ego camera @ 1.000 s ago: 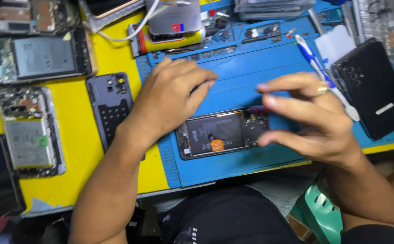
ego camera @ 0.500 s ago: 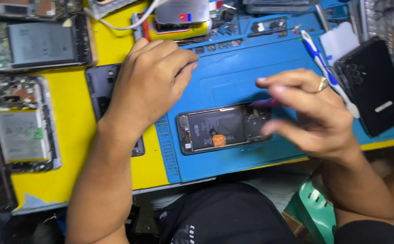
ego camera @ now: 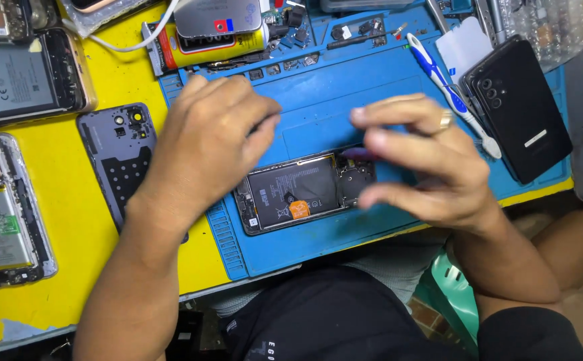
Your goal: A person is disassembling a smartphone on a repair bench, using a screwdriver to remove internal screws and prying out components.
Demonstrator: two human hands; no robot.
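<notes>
1. While the person sits at the yellow table [ego camera: 90,267], one opened phone [ego camera: 305,192] lies on the blue mat [ego camera: 345,87], its back off and its battery showing, just in front of the body.
2. The left hand [ego camera: 208,144] rests palm down on the mat at the phone's left end, fingers loosely spread and grasping nothing.
3. The right hand [ego camera: 425,164] hovers over the phone's right end; thumb and fingers curl toward each other, and I cannot tell if something small is pinched between them. One ring [ego camera: 446,120] is on it.
4. Left of the mat I count one grey back cover [ego camera: 119,154] and two more opened phones [ego camera: 4,214].
5. To the right lie one black phone [ego camera: 519,107], face down, and one blue-white brush [ego camera: 452,93].
6. Behind the mat stands one yellow can [ego camera: 204,48], lying on its side.
</notes>
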